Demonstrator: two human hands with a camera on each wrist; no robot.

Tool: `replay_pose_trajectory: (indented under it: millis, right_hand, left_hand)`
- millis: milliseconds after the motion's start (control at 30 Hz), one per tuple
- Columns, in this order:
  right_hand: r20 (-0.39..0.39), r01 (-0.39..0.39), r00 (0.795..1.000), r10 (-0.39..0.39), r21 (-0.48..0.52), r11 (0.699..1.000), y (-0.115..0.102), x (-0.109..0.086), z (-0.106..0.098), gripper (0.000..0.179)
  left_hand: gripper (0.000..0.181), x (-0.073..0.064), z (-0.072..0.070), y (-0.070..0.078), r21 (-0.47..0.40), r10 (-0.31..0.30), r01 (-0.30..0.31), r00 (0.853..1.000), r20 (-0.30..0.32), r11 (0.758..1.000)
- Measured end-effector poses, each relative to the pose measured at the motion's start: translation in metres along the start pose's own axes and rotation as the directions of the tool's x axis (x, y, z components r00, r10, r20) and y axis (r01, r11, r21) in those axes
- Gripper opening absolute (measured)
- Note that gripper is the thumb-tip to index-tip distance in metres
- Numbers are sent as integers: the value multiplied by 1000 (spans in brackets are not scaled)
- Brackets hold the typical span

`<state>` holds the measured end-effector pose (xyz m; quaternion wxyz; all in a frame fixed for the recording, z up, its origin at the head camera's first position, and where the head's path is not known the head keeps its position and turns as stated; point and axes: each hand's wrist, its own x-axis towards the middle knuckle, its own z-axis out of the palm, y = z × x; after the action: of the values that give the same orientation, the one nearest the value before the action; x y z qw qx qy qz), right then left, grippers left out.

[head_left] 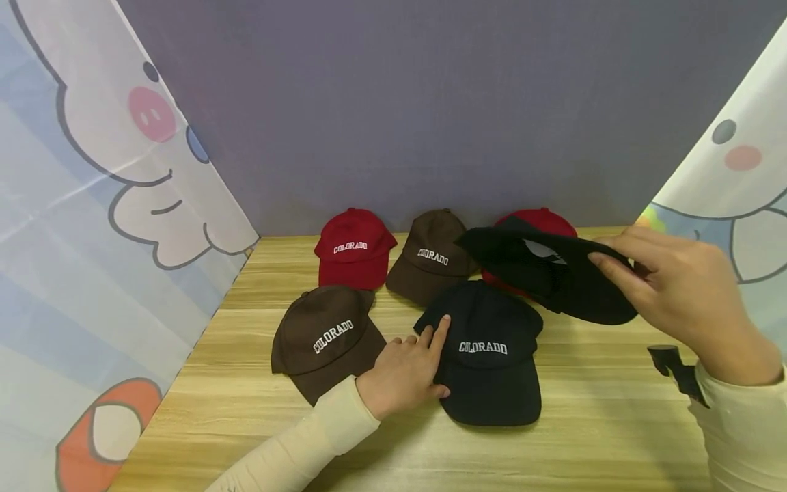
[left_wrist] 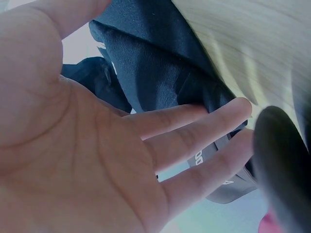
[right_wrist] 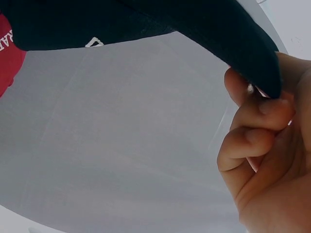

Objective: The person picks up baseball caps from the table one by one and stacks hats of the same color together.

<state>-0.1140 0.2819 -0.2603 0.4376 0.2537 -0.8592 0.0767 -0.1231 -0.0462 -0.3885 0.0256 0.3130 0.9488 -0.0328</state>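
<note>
My right hand (head_left: 688,294) pinches the brim of a black baseball cap (head_left: 593,290) and holds it tilted above the table, so its underside faces the head camera. In the right wrist view the brim (right_wrist: 252,60) lies between thumb and curled fingers. A second black cap (head_left: 492,396), lettered COLORADO, sits on the table with its brim toward me. My left hand (head_left: 402,376) touches this cap's left side, its index finger stretched along the crown. The left wrist view shows extended fingers (left_wrist: 189,141) against the dark cloth (left_wrist: 150,68).
A brown cap (head_left: 320,328) lies left of my left hand. Behind stand a red cap (head_left: 353,263), another brown cap (head_left: 424,273) and a second red cap (head_left: 544,220), partly hidden by the held cap. A grey panel (head_left: 393,116) and cartoon-printed sheets (head_left: 80,239) border the wooden table (head_left: 209,424).
</note>
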Motion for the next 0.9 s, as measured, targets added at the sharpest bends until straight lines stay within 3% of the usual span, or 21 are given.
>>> replay_pose_trajectory:
  millis: [333,633,900]
  right_hand:
    - [-42,32,999,-30,48,998,-2,0,6,59]
    - [50,50,997,-52,38,998,-5,2,2,56]
    - [37,58,998,-60,46,997,-8,2,1,56]
  left_hand:
    - [113,0,0,1,0,6,-6,1000,4,1000]
    - [113,0,0,0,4,19,-18,1000,-8,1000]
    - [111,-2,-2,-1,-3,21,-21,1000,-11,1000]
